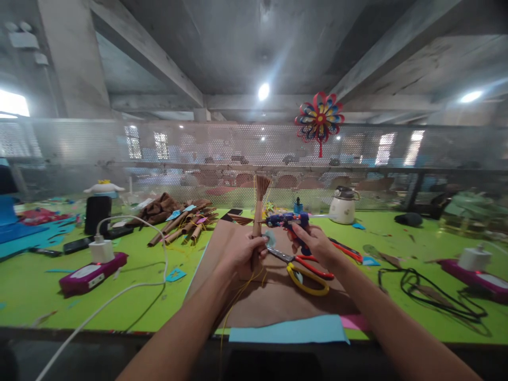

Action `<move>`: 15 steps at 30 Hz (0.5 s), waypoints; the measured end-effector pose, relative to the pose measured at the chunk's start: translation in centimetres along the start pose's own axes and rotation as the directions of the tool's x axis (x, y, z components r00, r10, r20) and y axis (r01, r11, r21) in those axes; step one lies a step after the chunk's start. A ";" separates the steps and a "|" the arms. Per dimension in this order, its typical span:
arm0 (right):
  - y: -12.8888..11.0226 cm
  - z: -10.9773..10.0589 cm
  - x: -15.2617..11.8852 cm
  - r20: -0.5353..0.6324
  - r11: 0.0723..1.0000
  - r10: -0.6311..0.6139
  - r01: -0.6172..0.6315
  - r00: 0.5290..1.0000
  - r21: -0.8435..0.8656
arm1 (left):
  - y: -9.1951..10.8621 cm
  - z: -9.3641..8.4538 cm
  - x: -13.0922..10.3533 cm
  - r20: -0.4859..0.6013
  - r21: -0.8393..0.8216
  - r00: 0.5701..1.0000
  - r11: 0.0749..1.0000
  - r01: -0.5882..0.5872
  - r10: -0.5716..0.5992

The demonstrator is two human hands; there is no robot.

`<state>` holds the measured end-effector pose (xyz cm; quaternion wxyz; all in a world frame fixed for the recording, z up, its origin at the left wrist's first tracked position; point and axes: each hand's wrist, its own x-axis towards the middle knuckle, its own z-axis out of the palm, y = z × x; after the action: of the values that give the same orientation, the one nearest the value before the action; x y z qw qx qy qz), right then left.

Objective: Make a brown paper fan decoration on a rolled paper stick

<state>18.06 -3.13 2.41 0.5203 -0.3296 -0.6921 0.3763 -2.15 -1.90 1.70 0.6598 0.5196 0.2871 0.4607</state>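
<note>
My left hand [251, 253] is closed around a pleated brown paper piece [260, 203], held upright with its folds fanned out at the top. Yellow string [238, 293] trails down from it. In my right hand [311, 242] is a blue glue gun [291, 221], its nozzle pointing left and close against the paper just above my left fingers. Whether the tip touches the paper I cannot tell. Below the hands, scissors [307, 284] with one yellow and one red handle lie on a sheet of brown paper [257, 307].
Rolled brown paper pieces [186, 225] are piled at the back left. Purple power strips [93, 273] with white plugs sit at both sides, and a white cable [135, 287] crosses the left. A black cord [432, 296] coils at right. A white jug [342, 205] stands behind.
</note>
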 end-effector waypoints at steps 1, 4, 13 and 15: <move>0.0 0.0 0.0 0.004 1.000 0.006 -0.006 1.000 0.006 | 0.0 0.0 0.0 0.001 0.002 1.000 1.000 -0.003 0.003; 0.0 0.1 -0.1 0.009 1.000 0.020 -0.020 1.000 -0.007 | 0.0 0.0 0.0 0.002 0.005 1.000 1.000 -0.015 0.015; 0.4 0.3 0.0 -0.031 1.000 0.020 -0.020 0.999 -0.013 | 0.2 0.4 -0.3 0.005 0.037 0.999 0.998 0.049 -0.049; 0.5 0.3 0.1 -0.042 1.000 0.013 -0.013 0.999 0.008 | 0.2 0.4 -0.4 0.000 0.054 0.999 0.998 0.043 -0.043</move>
<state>17.83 -2.88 1.98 0.5336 -0.3401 -0.6774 0.3752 -2.00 -2.41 1.96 0.6554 0.5310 0.3104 0.4383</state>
